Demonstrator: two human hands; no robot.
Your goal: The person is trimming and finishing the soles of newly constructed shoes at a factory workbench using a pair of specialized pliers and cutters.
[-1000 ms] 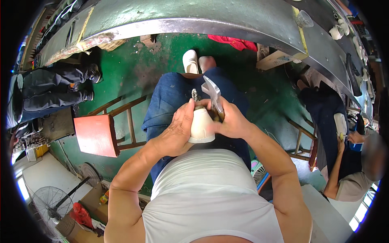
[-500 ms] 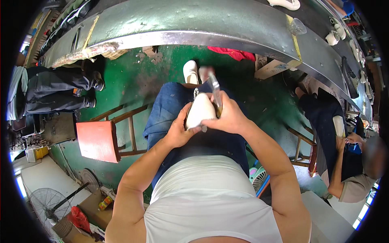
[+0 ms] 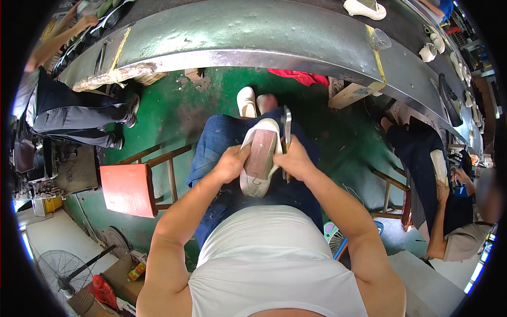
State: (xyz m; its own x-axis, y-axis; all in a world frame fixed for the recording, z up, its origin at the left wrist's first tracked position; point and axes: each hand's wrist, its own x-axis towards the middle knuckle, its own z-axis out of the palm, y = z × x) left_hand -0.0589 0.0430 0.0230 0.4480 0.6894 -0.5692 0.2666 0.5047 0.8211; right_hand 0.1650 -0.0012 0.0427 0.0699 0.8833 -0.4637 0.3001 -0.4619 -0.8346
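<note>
A white shoe [image 3: 262, 150] is held over my lap, its long pinkish-brown face turned up and pale edges around it. A thin dark curved line shows near its lower end. My left hand [image 3: 232, 163] is closed on the shoe's left edge, thumb on top. At the other side my right hand [image 3: 296, 160] is closed round a shiny metal hand tool [image 3: 287, 124], which stands upright along the shoe's right edge. The thumb of that hand presses at the shoe's rim. Whether the tool's jaws touch the shoe I cannot tell.
Ahead runs a metal-topped bench [image 3: 237, 31] with a white shoe [image 3: 365, 8] on it. A stool with a red seat [image 3: 128, 190] stands left, and a fan [image 3: 334, 235] sits low at my right. Co-workers are at both sides: a dark-trousered person [image 3: 79, 119] and a seated person [image 3: 465, 232].
The shoe has turned over from its smooth white toe to its pinkish-brown face. My left hand has moved to its left edge; the tool has swung upright beside it.
</note>
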